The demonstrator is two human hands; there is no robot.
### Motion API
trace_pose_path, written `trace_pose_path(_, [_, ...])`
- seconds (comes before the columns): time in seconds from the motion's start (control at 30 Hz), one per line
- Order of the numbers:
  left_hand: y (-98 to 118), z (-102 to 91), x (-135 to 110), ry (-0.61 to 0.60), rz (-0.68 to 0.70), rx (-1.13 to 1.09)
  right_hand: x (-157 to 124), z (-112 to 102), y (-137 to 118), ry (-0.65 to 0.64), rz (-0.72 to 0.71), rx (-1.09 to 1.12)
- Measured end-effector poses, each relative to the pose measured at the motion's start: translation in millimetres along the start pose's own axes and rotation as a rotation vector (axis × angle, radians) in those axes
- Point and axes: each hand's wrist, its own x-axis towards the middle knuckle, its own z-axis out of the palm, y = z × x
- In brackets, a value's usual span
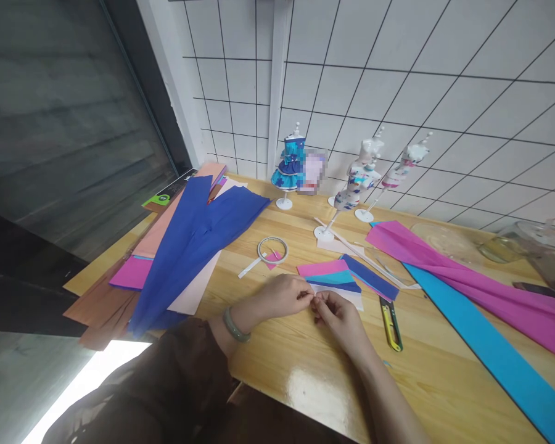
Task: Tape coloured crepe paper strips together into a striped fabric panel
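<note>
Head: wooden table (pixel 268 357), tiled wall (pixel 398 80).

craft workspace; small dress forms (pixel 361 179); coloured sheets (pixel 327 276); utility knife (pixel 391 327)

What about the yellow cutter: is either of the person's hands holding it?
No, the yellow cutter lies on the table, apart from both the left hand and the right hand.
</note>
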Motion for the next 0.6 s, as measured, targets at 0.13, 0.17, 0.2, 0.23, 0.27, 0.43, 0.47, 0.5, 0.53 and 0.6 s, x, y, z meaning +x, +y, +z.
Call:
trace_pose_path(0.13, [0.1, 0.3, -0.9, 0.006, 0.016, 0.044, -1.1, 0.7, -1.3, 0.008, -0.002, -0.010])
trace_pose_path(0.17, [0.0, 0.6, -1.0, 0.009, 0.018, 0.045, -1.3, 0.7, -1.5, 0.008, -0.001, -0.010])
trace_pose_path(0.2, [0.0, 0.8, -1.1, 0.012, 0.017, 0.044, -1.5, 0.7, -1.8, 0.007, 0.001, -0.009])
trace_pose_path(0.23, [0.1, 1.0, -1.2, 0.016, 0.013, 0.039, -1.6, 0.6, -2.1, 0.005, 0.002, -0.007])
trace_pose_path(0.27, [0.2, 1.0, -1.1, 0.018, 0.006, 0.033, -1.6, 0.4, -2.3, 0.003, 0.004, -0.004])
trace_pose_path(0.43, [1.1, -0.1, -0.3, 0.009, -0.021, 0.002, -1.6, -0.5, -4.1, -0.018, 0.005, 0.029])
trace_pose_path(0.47, [1.0, -0.1, -0.3, 0.012, -0.024, 0.000, -1.7, -0.6, -4.4, -0.024, 0.006, 0.035])
trace_pose_path(0.5, [0.6, 0.0, -0.2, 0.016, -0.026, -0.001, -1.7, -0.7, -4.8, -0.028, 0.007, 0.040])
trace_pose_path(0.53, [0.2, 0.3, -0.3, 0.023, -0.027, -0.001, -1.8, -0.8, -5.0, -0.032, 0.008, 0.043])
trace_pose_path(0.6, [-1.0, 1.3, -0.4, 0.035, -0.018, 0.002, -1.8, -0.7, -4.8, -0.034, 0.009, 0.046])
